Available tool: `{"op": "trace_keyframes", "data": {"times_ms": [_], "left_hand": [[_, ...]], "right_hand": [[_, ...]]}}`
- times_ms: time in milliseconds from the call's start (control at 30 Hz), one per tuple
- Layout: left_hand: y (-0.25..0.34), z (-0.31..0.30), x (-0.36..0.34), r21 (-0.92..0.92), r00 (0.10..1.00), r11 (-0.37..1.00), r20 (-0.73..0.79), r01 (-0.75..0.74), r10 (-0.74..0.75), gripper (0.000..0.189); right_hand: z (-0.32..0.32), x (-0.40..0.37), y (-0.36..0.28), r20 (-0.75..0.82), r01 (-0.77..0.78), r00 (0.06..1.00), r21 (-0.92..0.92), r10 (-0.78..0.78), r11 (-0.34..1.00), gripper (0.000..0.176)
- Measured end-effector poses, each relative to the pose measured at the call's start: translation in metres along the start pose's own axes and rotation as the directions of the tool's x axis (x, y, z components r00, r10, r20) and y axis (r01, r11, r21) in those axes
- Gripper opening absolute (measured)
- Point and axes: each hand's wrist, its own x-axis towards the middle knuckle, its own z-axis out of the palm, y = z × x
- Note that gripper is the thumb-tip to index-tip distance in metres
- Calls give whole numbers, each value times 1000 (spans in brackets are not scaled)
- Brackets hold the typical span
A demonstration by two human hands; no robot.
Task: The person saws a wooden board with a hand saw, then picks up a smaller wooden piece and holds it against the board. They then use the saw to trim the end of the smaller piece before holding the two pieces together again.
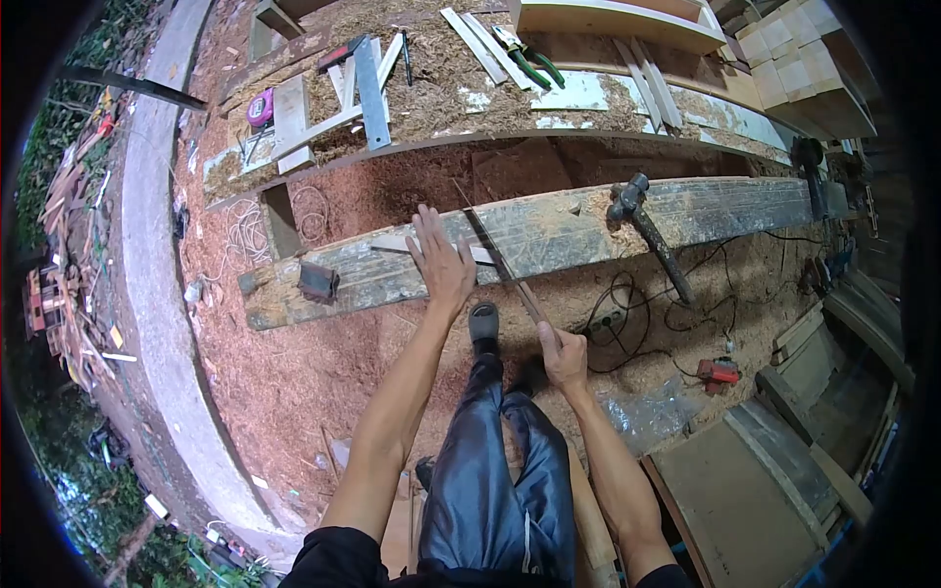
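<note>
My right hand (pixel 563 359) is wrapped round the wooden handle of a handsaw (pixel 487 235), seen almost edge-on. Its narrow dark blade slants up and left across a long worn plank (pixel 569 230). Under the blade lies a thin pale wood strip (pixel 391 242), part of it hidden by my left hand (pixel 442 265). That hand rests over the strip, just left of the blade, with its fingers stretched out. Further right, a hammer (pixel 647 230) lies across the plank with its handle over the front edge. A small dark block (pixel 318 281) sits near the plank's left end.
Beyond the plank, a shavings-covered bench holds pliers (pixel 527 61), a purple tape measure (pixel 261 108), a metal straightedge (pixel 371 95) and wood strips. A wooden box frame (pixel 627 24) stands behind. Black cables (pixel 627 323) and a red tool (pixel 718 372) lie on the sawdust-strewn floor.
</note>
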Motion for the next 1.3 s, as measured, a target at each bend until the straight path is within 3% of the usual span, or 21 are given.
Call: {"op": "trace_keyframes", "data": {"times_ms": [100,133,233,400,467,600,633,667,733,767,900,1000,1167,1300], "left_hand": [[3,-3,23,-41,987,998,-157,37,-43,56],[2,2,29,-36,988,998,-149,42,-47,56],[7,19,40,24,946,971,-235,237,-225,53],[18,24,36,57,903,942,-310,331,-299,56],[24,26,29,26,858,901,-320,433,-403,58],[38,16,4,-9,866,896,-253,443,-431,69],[33,18,-8,68,907,929,-251,364,-337,83],[26,17,-21,77,909,929,-249,363,-334,83],[21,7,-34,100,949,944,-27,315,-314,95],[18,4,-34,87,949,945,7,314,-316,103],[5,-5,-29,86,967,965,46,246,-251,108],[-1,-15,-27,33,954,972,182,234,-236,115],[7,-24,-13,26,895,923,233,385,-380,116],[9,-20,-12,88,871,909,261,407,-415,113]], "right_hand": [[1,1,10,51,-12,999,-17,12,1000,47],[3,1,13,72,-11,997,-15,12,1000,48],[6,3,19,90,-60,994,-27,62,998,50],[7,1,21,92,-111,989,-16,112,994,51],[8,2,21,98,-116,988,-19,117,993,51],[0,8,14,102,-82,991,-51,87,995,50],[0,8,14,107,-85,990,-58,91,995,49],[0,7,14,111,-90,989,-52,96,995,49],[-2,10,15,142,-112,982,-75,121,991,48],[-4,10,14,138,-113,983,-75,123,991,48],[-1,6,3,107,-82,990,-81,91,993,47],[7,1,4,67,-18,998,-75,23,997,46],[10,-5,13,31,63,998,-80,-60,995,45],[6,-3,17,64,69,996,-38,-66,997,43]]}}
